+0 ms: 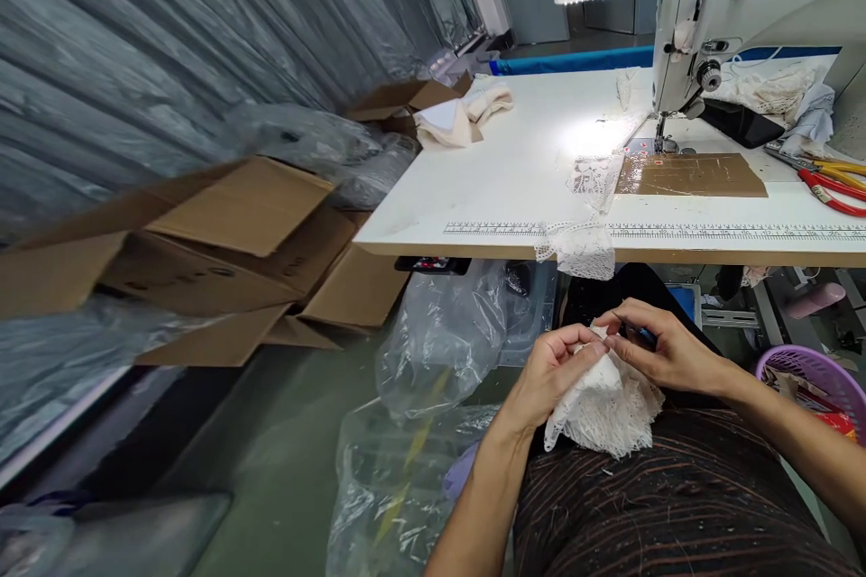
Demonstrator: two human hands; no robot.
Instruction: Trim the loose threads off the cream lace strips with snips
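A bunched piece of white lace fabric (604, 410) lies over my lap, its upper edge pinched between both hands. My left hand (556, 368) is closed on it, thumb and fingertips pressed together. Close beside, my right hand (653, 347) pinches the same edge, its fingertips nearly meeting those of the left. Folds of the lace hang down below the fingers. Another strip of white lace (582, 248) drapes over the table's front edge just above my hands, running back toward the presser foot (661, 142) of the sewing machine (704, 18).
The white sewing table (501, 189) has a printed ruler along its front. Red-handled scissors (829, 189) lie at right, near yellow-handled ones. Cream cloth (460, 115) sits at the left corner. An open cardboard box (236, 234), plastic bags (439, 334) and a purple basket (815, 367) stand around.
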